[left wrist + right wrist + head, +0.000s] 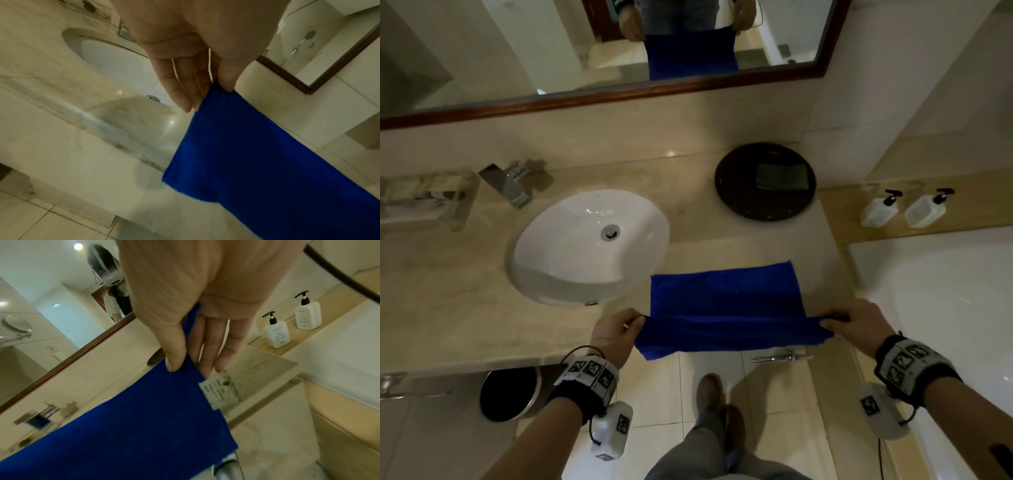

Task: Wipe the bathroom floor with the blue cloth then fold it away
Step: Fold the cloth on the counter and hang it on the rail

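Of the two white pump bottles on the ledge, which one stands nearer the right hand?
The left pump bottle, closer to the dark round tray; the other bottle stands farther from the right hand.

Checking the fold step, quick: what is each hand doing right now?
Left hand: pinches the left corner of the blue cloth.
Right hand: pinches the cloth's right corner.

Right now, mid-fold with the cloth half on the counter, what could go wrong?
1. The hands, left and right, only pinch the blue cloth at its near corners; a slip could drop the overhanging part to the floor.
2. The far half lies flat beside the sink; a sideways tug might drag it into the basin.
3. The cloth's tag sticks out by the right fingers and may end up showing after the fold.
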Action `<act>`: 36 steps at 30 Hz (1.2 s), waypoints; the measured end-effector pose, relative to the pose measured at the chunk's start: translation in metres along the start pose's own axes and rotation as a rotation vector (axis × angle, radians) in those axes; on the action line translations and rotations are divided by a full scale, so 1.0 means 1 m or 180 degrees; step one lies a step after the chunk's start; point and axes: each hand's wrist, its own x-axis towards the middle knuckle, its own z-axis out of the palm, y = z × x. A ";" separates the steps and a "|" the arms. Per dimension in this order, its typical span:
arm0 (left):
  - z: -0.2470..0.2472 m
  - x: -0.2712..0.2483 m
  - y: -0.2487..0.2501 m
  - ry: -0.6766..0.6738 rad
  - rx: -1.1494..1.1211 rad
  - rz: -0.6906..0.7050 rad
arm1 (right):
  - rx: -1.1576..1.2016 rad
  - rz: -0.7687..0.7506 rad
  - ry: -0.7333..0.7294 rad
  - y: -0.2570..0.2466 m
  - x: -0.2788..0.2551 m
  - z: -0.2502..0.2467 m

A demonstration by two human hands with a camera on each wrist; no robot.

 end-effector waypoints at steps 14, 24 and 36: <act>0.004 0.104 -0.011 0.0051 -0.0543 -0.0576 | -0.0057 0.0338 0.0329 -0.038 0.112 -0.006; 0.014 0.118 -0.018 0.0293 -0.0947 -0.1158 | -0.0418 0.0784 0.0241 -0.036 0.148 0.010; 0.044 0.031 -0.019 0.0757 -0.0718 -0.1686 | -0.0348 -0.0325 0.0250 -0.051 0.147 -0.009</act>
